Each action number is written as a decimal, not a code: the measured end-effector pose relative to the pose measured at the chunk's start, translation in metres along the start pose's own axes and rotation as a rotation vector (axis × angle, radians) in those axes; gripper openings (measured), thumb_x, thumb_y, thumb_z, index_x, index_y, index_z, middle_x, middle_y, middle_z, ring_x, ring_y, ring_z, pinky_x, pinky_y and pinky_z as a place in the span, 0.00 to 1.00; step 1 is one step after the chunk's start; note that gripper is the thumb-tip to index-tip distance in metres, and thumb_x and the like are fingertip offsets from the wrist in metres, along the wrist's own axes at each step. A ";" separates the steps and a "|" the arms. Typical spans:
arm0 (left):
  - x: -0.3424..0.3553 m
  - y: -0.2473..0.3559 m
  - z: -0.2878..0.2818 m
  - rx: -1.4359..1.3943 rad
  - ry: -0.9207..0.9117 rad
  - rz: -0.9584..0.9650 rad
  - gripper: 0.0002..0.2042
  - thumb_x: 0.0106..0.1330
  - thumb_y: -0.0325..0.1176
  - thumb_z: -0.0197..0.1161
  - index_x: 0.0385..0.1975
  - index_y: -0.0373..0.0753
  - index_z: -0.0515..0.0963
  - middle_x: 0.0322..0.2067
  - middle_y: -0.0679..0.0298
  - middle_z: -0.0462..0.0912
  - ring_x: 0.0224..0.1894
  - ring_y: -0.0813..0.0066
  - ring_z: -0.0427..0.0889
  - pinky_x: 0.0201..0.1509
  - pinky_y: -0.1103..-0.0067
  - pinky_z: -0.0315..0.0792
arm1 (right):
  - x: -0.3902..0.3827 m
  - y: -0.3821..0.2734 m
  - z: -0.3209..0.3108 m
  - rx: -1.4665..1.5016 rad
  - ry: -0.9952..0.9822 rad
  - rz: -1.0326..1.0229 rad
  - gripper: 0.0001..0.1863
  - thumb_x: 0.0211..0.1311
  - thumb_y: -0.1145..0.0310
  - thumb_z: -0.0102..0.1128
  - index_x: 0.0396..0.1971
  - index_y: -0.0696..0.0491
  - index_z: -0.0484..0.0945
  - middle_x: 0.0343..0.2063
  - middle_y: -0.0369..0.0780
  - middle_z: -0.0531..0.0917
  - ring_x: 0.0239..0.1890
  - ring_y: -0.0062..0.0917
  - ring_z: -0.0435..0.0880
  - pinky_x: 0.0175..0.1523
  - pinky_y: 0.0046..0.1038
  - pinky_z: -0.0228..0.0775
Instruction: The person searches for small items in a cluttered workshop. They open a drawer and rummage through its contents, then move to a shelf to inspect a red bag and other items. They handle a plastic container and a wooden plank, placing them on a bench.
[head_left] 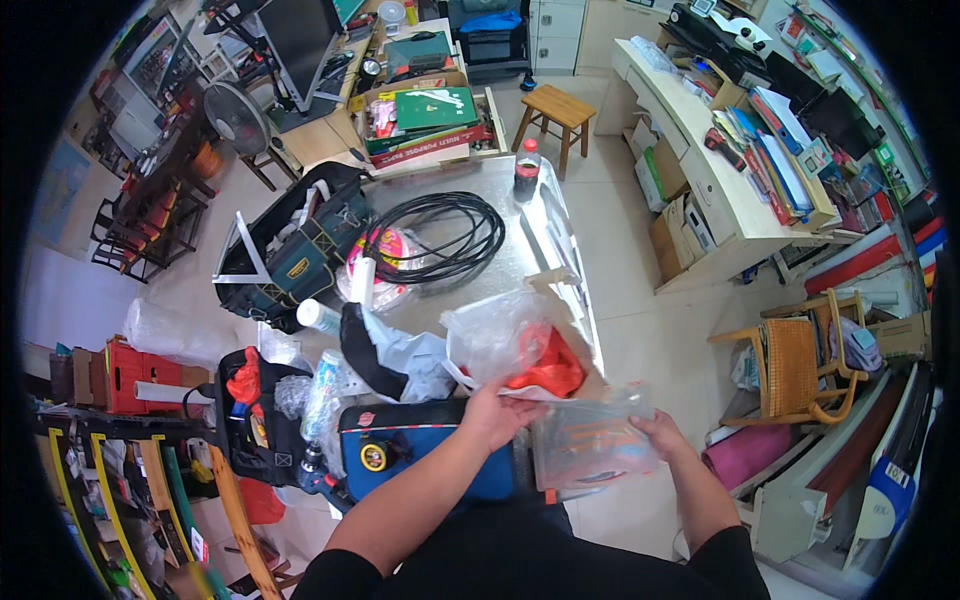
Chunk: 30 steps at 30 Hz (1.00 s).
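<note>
A clear plastic bag (590, 445) with orange marks or contents hangs in front of me at the table's near right corner. My right hand (660, 434) pinches its right edge. At its upper left corner, my left hand (497, 414) has its fingers closed on the plastic. Just beyond the left hand lies a white bag (465, 372) with red plastic (552, 368) in it and a crumpled clear bag (500, 328) on top. Under my left forearm sits a blue tool bag (408, 425), with a yellow and black tape measure (374, 457) on it.
A coil of black cable (440, 235) lies on the metal table (480, 290). An open tool bag (300, 255) stands at its left, a dark bottle (526, 170) at its far right. Beyond are a wooden stool (556, 105), a desk (690, 180) and a wicker chair (785, 370).
</note>
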<state>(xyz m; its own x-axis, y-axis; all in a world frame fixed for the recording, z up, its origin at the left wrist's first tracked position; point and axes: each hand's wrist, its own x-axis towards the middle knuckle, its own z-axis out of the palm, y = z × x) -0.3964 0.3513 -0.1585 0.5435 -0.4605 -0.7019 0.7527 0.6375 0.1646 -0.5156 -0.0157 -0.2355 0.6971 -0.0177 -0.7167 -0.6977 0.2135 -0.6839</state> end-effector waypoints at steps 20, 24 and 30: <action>0.016 0.059 0.014 -0.092 -0.038 0.431 0.27 0.74 0.50 0.52 0.67 0.42 0.62 0.64 0.56 0.70 0.62 0.56 0.73 0.61 0.56 0.71 | 0.125 -0.044 0.055 -0.160 -0.031 -0.214 0.24 0.67 0.60 0.65 0.54 0.62 0.73 0.48 0.42 0.82 0.49 0.25 0.81 0.56 0.28 0.71; -0.079 0.016 -0.015 0.271 0.009 0.298 0.29 0.73 0.47 0.59 0.68 0.40 0.63 0.60 0.57 0.73 0.60 0.66 0.75 0.58 0.64 0.74 | 0.113 -0.039 0.059 -0.559 0.254 -0.452 0.29 0.69 0.60 0.62 0.62 0.61 0.67 0.58 0.47 0.75 0.59 0.30 0.74 0.63 0.30 0.66; -0.249 -0.047 -0.132 0.398 0.175 0.501 0.27 0.72 0.42 0.61 0.67 0.36 0.66 0.57 0.55 0.77 0.57 0.66 0.78 0.57 0.69 0.76 | 0.009 -0.063 0.169 -0.915 -0.054 -0.953 0.27 0.65 0.69 0.60 0.62 0.61 0.67 0.63 0.52 0.68 0.65 0.39 0.68 0.67 0.39 0.61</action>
<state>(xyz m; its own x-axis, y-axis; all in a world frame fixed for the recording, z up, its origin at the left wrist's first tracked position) -0.6154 0.5174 -0.0829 0.8205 -0.0387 -0.5704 0.5223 0.4565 0.7203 -0.4378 0.1363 -0.1757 0.9644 0.2506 0.0845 0.2220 -0.5934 -0.7737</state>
